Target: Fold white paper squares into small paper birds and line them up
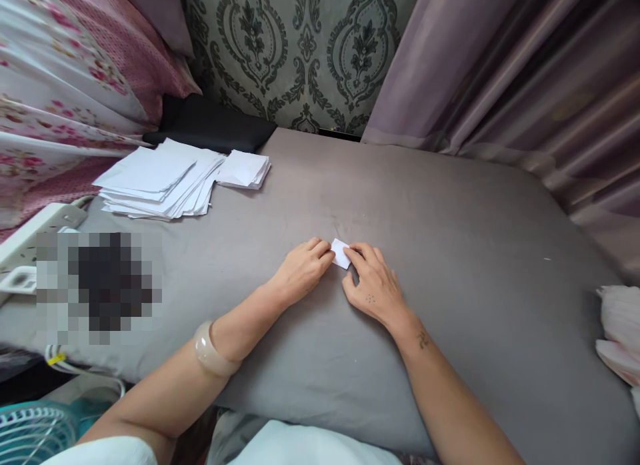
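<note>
A small white piece of paper [341, 254], apparently folded, lies on the grey sheet between my two hands. At its left edge, the curled fingers of my left hand [307, 268] hold it. My right hand [374, 281] has its fingertips on the paper's right edge, with the thumb lower and a little apart. The undersides of the fingers are hidden, so the exact grip on the paper does not show.
A stack of large white sheets [160, 178] and a smaller stack of white paper [244, 169] lie at the back left. Nearer on the left are a power strip [40, 235] and a blurred patch. A teal fan [35, 425] stands at the lower left. Curtains [480, 65] hang at the right.
</note>
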`<state>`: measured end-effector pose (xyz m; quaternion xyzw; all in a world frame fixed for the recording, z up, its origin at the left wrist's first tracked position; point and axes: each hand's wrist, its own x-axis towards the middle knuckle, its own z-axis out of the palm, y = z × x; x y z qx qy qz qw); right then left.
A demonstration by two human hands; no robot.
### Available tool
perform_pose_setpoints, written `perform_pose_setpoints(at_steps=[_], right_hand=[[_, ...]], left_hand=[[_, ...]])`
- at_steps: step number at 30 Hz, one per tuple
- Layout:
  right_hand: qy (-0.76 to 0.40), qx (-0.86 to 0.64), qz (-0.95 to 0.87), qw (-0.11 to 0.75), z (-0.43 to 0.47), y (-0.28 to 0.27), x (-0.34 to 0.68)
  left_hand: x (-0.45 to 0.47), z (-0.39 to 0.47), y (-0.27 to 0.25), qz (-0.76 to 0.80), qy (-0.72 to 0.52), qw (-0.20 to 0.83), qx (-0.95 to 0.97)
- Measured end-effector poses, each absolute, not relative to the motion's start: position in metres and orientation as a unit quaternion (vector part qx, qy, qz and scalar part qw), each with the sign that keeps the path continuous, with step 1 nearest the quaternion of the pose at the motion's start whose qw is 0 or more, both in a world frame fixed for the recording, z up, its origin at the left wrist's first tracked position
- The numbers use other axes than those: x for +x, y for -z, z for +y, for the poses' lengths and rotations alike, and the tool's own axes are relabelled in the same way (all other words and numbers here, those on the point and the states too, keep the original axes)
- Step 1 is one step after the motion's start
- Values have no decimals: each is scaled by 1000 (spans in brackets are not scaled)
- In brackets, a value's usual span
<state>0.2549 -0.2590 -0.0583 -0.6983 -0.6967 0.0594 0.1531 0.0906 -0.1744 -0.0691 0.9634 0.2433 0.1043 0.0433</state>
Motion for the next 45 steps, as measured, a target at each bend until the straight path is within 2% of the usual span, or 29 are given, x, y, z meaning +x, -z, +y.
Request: perform_pose_setpoints(at_steps=[9, 17, 20, 31, 39, 45], right_hand=[[-43, -695, -698, 165, -258, 62, 255], [-52, -689, -701, 175, -259, 61, 254], [-50, -692, -698, 180, -258, 63, 257], [-74, -697, -679, 220, -258, 69, 260], [-176, -725, -585, 320, -255, 72, 261], [-188, -734, -551, 350, -248, 76, 259]], left_hand=[[84, -168, 72, 249, -172, 135, 944], [86, -165, 72, 225, -125, 41, 966], [87, -166, 72, 232, -130, 39, 963], [84, -167, 77, 286, -194, 116, 931], [87, -172, 81, 384, -227, 254, 858], [93, -178, 74, 416, -233, 251, 842]])
